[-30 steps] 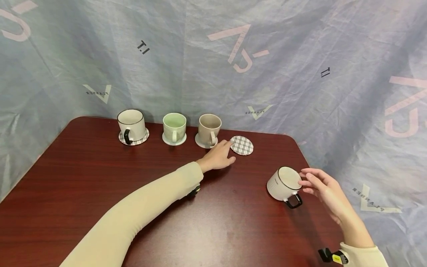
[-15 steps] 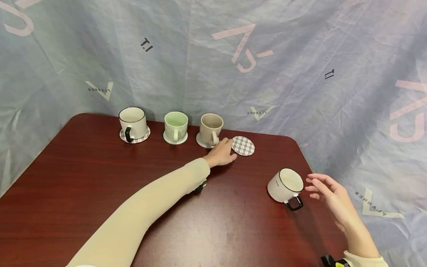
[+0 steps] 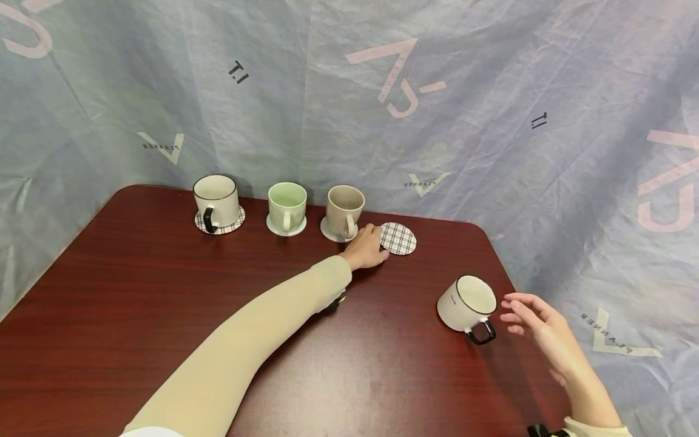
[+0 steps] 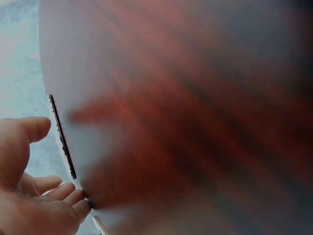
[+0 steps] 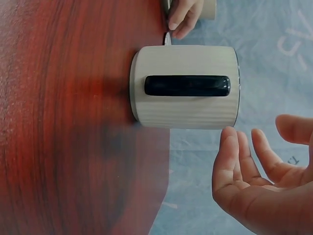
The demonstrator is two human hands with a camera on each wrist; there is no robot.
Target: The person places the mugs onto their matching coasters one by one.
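Observation:
My left hand [image 3: 367,249] rests low over the table at the left edge of a round plaid coaster [image 3: 398,238]. In the left wrist view its thumb stands apart from the fingers, and the coaster [image 4: 62,137] shows edge-on beside them. A white ribbed mug [image 3: 461,306] with a black rim and black handle stands on the table at the right. Just right of that mug, my right hand [image 3: 546,331] is raised with loosely bent fingers and grips nothing. The right wrist view shows its fingertips close to the mug's rim.
Along the back stand a white mug with a black handle [image 3: 216,200] on a plaid coaster, a green mug [image 3: 287,205] on a pale coaster and a beige mug [image 3: 344,209] on a light coaster. A grey printed cloth [image 3: 300,91] hangs behind the dark red table [image 3: 164,291].
My right hand has drawn slightly away from the mug, to the right and toward me. My left hand stays by the coaster with barely any shift. The mugs stand where they were.

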